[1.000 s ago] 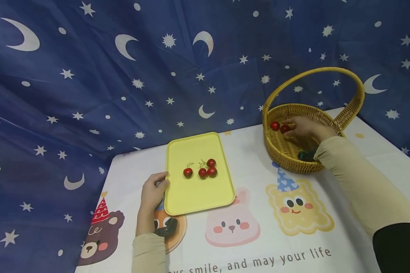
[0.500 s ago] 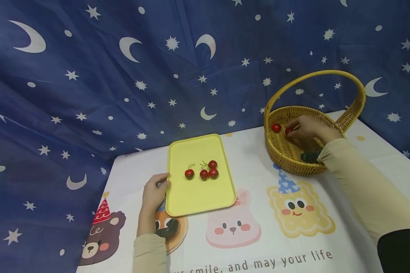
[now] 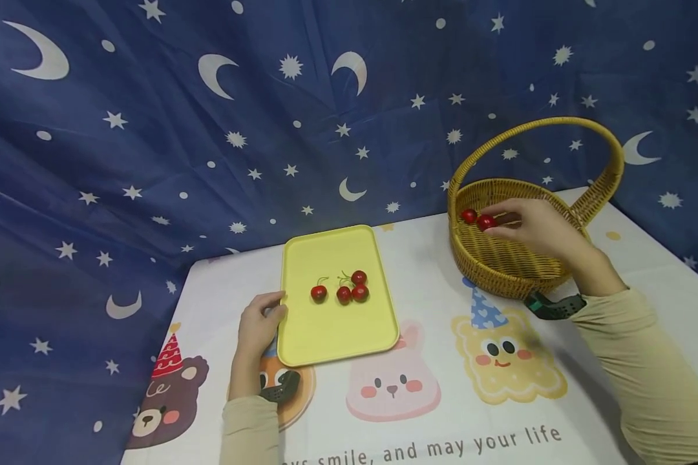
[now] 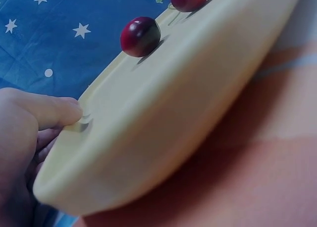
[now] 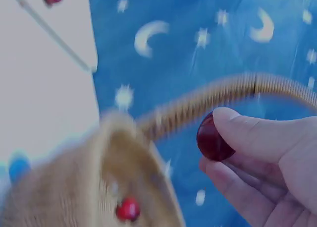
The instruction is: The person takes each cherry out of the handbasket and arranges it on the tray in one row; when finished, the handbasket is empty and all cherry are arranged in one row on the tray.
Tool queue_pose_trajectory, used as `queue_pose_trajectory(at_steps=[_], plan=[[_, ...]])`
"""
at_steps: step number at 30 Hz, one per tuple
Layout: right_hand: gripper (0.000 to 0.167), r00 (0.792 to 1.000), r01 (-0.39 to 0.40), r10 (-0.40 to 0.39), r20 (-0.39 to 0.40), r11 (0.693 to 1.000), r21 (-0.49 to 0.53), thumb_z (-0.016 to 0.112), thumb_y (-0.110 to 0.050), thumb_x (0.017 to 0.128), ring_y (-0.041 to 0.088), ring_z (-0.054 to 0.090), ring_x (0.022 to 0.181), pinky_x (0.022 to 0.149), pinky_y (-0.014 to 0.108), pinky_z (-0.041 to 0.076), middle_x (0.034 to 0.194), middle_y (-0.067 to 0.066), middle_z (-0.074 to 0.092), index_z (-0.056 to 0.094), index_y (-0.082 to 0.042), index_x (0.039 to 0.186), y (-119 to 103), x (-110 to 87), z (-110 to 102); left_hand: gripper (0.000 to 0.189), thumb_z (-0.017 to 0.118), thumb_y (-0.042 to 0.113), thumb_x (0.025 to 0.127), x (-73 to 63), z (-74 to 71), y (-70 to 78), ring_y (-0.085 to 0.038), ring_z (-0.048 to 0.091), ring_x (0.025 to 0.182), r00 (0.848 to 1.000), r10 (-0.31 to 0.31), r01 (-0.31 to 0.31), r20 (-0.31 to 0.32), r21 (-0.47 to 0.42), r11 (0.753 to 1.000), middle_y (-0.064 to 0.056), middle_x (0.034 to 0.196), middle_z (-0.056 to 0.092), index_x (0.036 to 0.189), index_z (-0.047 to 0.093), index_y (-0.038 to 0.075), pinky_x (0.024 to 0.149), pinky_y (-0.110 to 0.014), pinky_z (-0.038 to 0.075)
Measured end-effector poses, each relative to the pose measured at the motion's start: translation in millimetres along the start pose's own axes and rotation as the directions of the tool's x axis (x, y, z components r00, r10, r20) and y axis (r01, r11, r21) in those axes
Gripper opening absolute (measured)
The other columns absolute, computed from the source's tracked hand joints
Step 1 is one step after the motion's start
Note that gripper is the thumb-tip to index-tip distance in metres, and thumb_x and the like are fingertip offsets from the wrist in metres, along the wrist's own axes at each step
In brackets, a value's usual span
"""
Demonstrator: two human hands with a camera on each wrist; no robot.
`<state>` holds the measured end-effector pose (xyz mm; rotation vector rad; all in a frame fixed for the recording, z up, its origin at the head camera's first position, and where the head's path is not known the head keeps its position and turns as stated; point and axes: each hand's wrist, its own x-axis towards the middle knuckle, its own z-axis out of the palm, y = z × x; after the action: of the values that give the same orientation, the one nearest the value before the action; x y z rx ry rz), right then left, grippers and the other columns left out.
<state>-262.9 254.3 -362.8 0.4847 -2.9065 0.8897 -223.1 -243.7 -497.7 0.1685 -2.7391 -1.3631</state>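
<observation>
My left hand [image 3: 258,328] pinches the left edge of a yellow tray [image 3: 337,336]; in the left wrist view the thumb [image 4: 62,112] lies over its rim. On the tray sit a single cherry [image 3: 318,294] with a green stem and a cluster of three cherries [image 3: 360,293]. Over at the right, my right hand [image 3: 543,227] pinches a dark red cherry [image 5: 214,138] between thumb and fingertips, above the wicker basket [image 3: 483,274]. Another cherry [image 3: 468,216] lies inside the basket, near its left wall.
The basket's tall arched handle [image 3: 535,123] rises over the right hand. A white cloth [image 3: 419,271] with printed cartoon figures covers the table. Behind the table hangs a blue curtain [image 3: 326,181] with moons and stars.
My right hand was low in the basket, fingers at a cherry. It has lifted up with that cherry, and the wrist has come up over the basket's rim. The left hand stays put.
</observation>
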Motion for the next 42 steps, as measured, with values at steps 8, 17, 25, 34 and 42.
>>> queue_pose_trajectory(at_steps=[8, 17, 25, 34, 42], plan=[[0.036, 0.972, 0.231, -0.233, -0.005, 0.962, 0.148, 0.074, -0.008, 0.081, 0.024, 0.067, 0.097, 0.080, 0.035, 0.057, 0.109, 0.010, 0.068, 0.066, -0.006, 0.116, -60, 12.2, 44, 0.033, 0.060, 0.018, 0.091, 1.3, -1.8, -1.0, -0.028, 0.050, 0.123, 1.000, 0.011, -0.011, -0.015, 0.013, 1.000, -0.008, 0.126, 0.058, 0.124, 0.063, 0.014, 0.109, -0.048, 0.035], [0.040, 0.965, 0.213, -0.252, 0.068, 0.913, 0.348, 0.073, -0.007, 0.081, 0.025, 0.067, 0.103, 0.084, 0.034, 0.056, 0.116, 0.011, 0.067, 0.063, -0.005, 0.120, -84, 50.1, 115, 0.034, 0.059, 0.020, 0.091, 1.1, 1.8, 1.5, -0.027, 0.049, 0.125, 1.000, -0.009, 0.009, -0.011, 0.016, 1.000, -0.006, 0.127, 0.058, 0.124, 0.063, 0.015, 0.111, -0.047, 0.032], [0.037, 0.982, 0.145, -0.183, 0.049, 0.893, 0.427, 0.072, -0.002, 0.080, 0.026, 0.065, 0.106, 0.088, 0.033, 0.054, 0.113, 0.013, 0.066, 0.065, -0.004, 0.117, -66, 69.5, 173, 0.033, 0.061, 0.018, 0.090, 0.9, 1.1, 2.8, -0.027, 0.050, 0.124, 1.000, 0.005, -0.005, -0.016, 0.011, 1.000, -0.007, 0.127, 0.058, 0.123, 0.063, 0.014, 0.111, -0.047, 0.032], [0.041, 0.991, 0.116, -0.135, 0.022, 0.911, 0.395, 0.073, -0.003, 0.080, 0.027, 0.065, 0.107, 0.086, 0.030, 0.055, 0.114, 0.014, 0.067, 0.064, -0.002, 0.119, -58, 68.7, 194, 0.033, 0.061, 0.019, 0.090, 1.9, 0.6, 4.0, -0.027, 0.049, 0.125, 1.000, -0.003, 0.004, -0.019, 0.014, 1.000, -0.006, 0.127, 0.058, 0.123, 0.063, 0.015, 0.111, -0.047, 0.032], [0.036, 0.980, 0.196, -0.194, -0.041, 0.922, 0.334, 0.076, -0.004, 0.078, 0.024, 0.066, 0.100, 0.087, 0.031, 0.055, 0.107, 0.011, 0.068, 0.068, -0.003, 0.113, -56, 68.5, 202, 0.034, 0.060, 0.020, 0.090, 0.4, 0.1, 4.1, -0.026, 0.049, 0.125, 0.999, -0.024, 0.025, -0.023, 0.022, 0.999, -0.004, 0.125, 0.059, 0.123, 0.063, 0.017, 0.111, -0.046, 0.032]])
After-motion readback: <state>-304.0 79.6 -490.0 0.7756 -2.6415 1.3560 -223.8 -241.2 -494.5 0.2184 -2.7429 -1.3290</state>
